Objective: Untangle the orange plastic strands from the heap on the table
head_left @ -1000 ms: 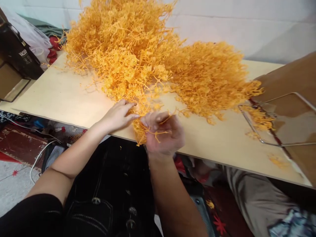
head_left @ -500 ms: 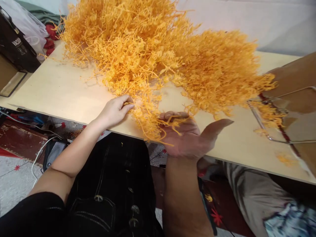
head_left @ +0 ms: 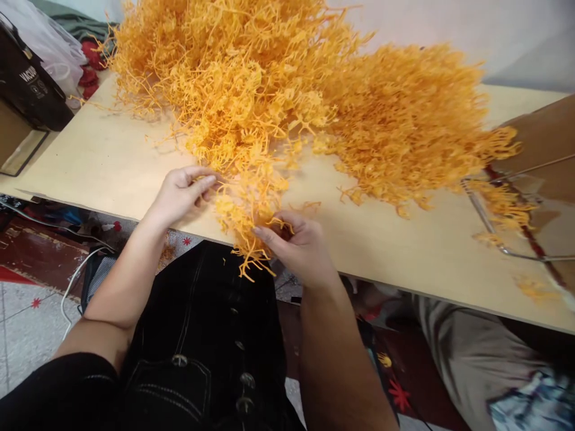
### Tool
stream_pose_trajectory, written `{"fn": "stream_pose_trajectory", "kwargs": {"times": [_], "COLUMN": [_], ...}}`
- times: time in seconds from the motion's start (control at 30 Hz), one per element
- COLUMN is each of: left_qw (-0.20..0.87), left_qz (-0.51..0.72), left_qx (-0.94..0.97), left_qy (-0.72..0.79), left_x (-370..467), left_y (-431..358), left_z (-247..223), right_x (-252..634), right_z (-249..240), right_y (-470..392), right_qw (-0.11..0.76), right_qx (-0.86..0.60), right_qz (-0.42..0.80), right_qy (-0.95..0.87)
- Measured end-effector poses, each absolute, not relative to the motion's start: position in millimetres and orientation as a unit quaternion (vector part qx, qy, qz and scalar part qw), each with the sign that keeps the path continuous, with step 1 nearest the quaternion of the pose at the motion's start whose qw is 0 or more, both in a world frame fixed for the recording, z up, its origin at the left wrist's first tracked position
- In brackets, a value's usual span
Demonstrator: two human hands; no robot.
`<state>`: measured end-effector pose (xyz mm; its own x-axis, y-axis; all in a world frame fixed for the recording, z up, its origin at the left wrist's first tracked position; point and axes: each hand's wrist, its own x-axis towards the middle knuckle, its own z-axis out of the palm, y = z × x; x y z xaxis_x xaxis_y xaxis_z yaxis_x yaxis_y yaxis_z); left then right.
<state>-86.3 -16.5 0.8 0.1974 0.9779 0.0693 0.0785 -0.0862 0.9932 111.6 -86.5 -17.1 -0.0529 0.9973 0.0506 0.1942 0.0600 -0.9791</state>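
A large tangled heap of orange plastic pieces (head_left: 251, 78) covers the back of the pale table (head_left: 359, 239). A smaller clump of orange pieces (head_left: 247, 209) spills from it to the front edge, some strands hanging over. My left hand (head_left: 182, 191) is at the clump's left side, thumb and fingers pinched on orange strands. On the right side of the clump, my right hand (head_left: 299, 242) has its thumb and fingers closed round orange pieces.
On the right are a cardboard box (head_left: 548, 179) and a bent metal wire frame (head_left: 485, 218). A black vacuum box (head_left: 31, 78) and a plastic bag (head_left: 49, 42) lie at the left. Another person's leg (head_left: 453, 347) is at the lower right.
My right hand has turned from palm up with fingers spread to closed on the clump, moving left. My left hand has shifted slightly left.
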Motion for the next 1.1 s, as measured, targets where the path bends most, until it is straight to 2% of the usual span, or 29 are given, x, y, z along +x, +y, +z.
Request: {"fn": "stream_pose_trajectory", "kwargs": {"times": [0.1, 0.23, 0.43, 0.57, 0.67, 0.8, 0.83, 0.97, 1.1], "left_qw": [0.465, 0.437, 0.475, 0.482, 0.487, 0.503, 0.502, 0.461, 0.382], "left_qz": [0.496, 0.498, 0.450, 0.448, 0.443, 0.425, 0.425, 0.449, 0.453], "left_qx": [0.562, 0.564, 0.580, 0.576, 0.583, 0.604, 0.610, 0.634, 0.666], "left_qy": [0.471, 0.492, 0.485, 0.485, 0.476, 0.448, 0.441, 0.429, 0.452], "left_x": [-102.6, -110.5, -100.3, -98.6, -95.7, -85.1, -82.5, -79.3, -78.5], "left_y": [-14.8, -17.1, -24.3, -29.2, -34.0, -40.8, -41.8, -41.6, -38.8], "left_z": [3.6, 5.1, -1.9, -1.4, 2.6, 9.2, 10.3, 9.8, 0.5], "right_x": [105.6, 102.1, 116.5, 138.4, 142.3, 116.6, 107.7, 83.1, 78.0], "right_z": [-16.3, -20.4, -20.1, 5.8, 37.9, 59.2, 56.1, 22.0, -3.4], "right_y": [-83.4, -78.4, -76.7, -95.0, -110.8, -106.6, -99.8, -67.8, -53.9], "right_qw": [0.434, 0.352, 0.322, 0.275, 0.316, 0.439, 0.441, 0.359, 0.352], "right_qx": [-0.548, -0.591, -0.585, -0.565, -0.519, -0.474, -0.466, -0.446, -0.440], "right_qz": [0.394, 0.314, 0.334, 0.236, 0.152, 0.096, 0.098, 0.140, 0.146], "right_qy": [-0.597, -0.655, -0.665, -0.741, -0.779, -0.757, -0.761, -0.808, -0.813]}}
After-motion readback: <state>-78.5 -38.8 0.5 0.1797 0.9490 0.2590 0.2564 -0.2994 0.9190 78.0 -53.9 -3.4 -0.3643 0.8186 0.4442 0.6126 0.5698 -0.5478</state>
